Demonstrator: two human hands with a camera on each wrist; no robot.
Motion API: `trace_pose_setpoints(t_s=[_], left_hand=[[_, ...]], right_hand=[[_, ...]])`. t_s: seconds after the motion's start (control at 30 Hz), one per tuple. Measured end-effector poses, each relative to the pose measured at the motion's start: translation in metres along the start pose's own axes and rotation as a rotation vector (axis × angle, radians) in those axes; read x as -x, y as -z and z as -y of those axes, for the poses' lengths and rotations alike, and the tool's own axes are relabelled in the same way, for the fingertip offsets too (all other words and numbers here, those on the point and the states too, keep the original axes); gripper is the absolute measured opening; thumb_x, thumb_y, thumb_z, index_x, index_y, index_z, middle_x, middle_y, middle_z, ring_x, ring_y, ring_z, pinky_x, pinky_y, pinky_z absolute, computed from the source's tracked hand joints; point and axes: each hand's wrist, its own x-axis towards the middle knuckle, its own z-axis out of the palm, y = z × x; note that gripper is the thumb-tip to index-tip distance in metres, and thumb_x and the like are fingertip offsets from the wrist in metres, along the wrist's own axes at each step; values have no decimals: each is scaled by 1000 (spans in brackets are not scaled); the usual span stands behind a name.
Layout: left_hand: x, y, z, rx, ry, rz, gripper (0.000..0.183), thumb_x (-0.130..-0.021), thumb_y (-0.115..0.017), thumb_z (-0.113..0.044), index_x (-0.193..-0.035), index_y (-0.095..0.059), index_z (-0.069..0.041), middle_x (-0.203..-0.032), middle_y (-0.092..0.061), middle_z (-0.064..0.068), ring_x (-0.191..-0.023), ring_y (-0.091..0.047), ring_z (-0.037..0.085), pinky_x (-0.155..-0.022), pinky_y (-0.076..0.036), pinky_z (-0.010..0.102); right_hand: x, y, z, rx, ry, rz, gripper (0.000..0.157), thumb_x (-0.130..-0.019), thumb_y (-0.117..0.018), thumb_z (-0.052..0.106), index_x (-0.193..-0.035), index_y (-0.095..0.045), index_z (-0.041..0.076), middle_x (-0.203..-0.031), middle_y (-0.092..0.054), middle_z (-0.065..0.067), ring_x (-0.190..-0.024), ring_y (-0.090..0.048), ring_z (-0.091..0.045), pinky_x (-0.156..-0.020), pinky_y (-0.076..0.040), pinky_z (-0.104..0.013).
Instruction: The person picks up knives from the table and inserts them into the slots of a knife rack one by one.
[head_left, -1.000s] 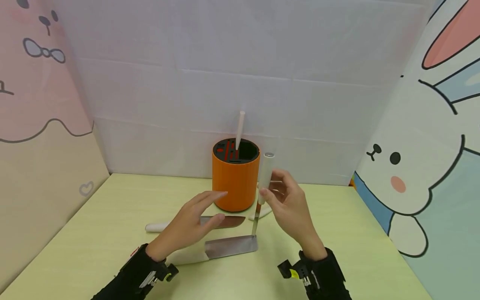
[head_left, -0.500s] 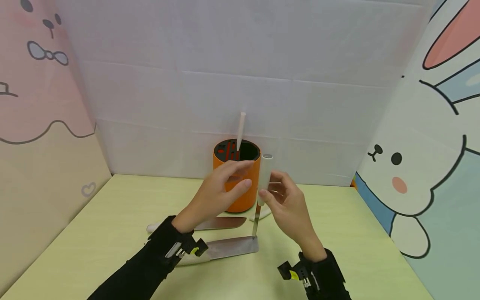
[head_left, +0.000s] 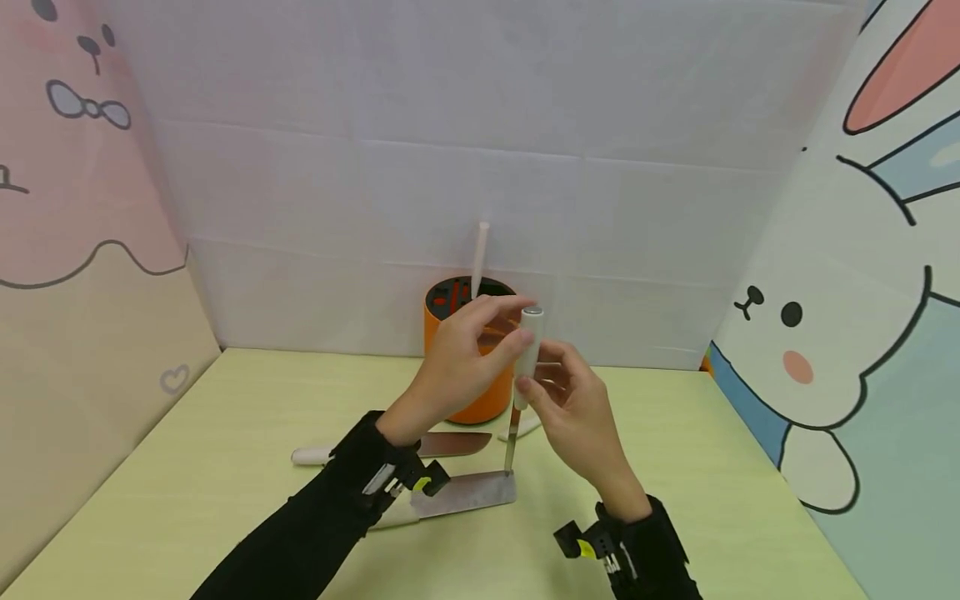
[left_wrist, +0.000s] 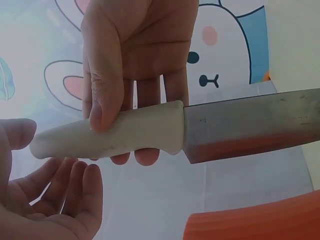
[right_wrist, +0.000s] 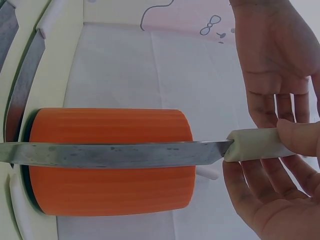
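A kitchen knife point(head_left: 529, 358) with a white handle stands upright above the table, blade down. My right hand point(head_left: 573, 417) pinches its handle near the blade between thumb and fingers. My left hand point(head_left: 465, 358) is raised beside the upper handle, in front of the orange knife holder point(head_left: 483, 407). In the left wrist view, the left thumb and loosely bent fingers point(left_wrist: 92, 195) lie on either side of the handle's butt end. Its broad steel blade point(right_wrist: 115, 155) crosses in front of the holder in the right wrist view.
A white handle point(head_left: 480, 258) sticks up from the holder's black slotted top. On the table lie a knife point(head_left: 457, 444), a cleaver-like wide blade point(head_left: 468, 493) and a white-handled piece point(head_left: 522, 428) beside the holder. A white backdrop point(head_left: 300, 192) rises behind the table.
My left hand has moved up and to the right, from over the lying knives to the upright knife's handle end. My right hand and its knife have stayed nearly still.
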Motion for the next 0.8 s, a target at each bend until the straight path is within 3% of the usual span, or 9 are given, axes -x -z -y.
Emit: trace_pose_setpoints(t_s=[0.23,0.57,0.8], left_hand=[[-3,-7,-3,-3,6,-5,33,-96,-60,-33,-126,-58,-19,-108,-56,-8,-96,-55,6,-85,-51,26],[0,-8,-4,13,44,-29,36,-93,-65,-31,-122,-59,-11,-105,-58,-4,-96,-58,7,-85,-51,26],[-1,-8,-2,8,27,-29,31,-92,-66,-29,-117,-61,-11,-102,-58,-4,-93,-58,7,-83,-52,28]], right_hand=[[1,1,-1,1,18,-9,38,-88,-64,-6,-123,-52,1,-110,-58,-13,-98,-61,-25,-88,-51,-38],[0,0,-1,4,39,-18,37,-87,-63,-7,-122,-52,0,-111,-58,-13,-97,-61,-25,-88,-51,-39],[1,-1,2,23,24,-27,37,-88,-63,-6,-123,-53,0,-112,-58,-13,-99,-61,-23,-89,-51,-39]])
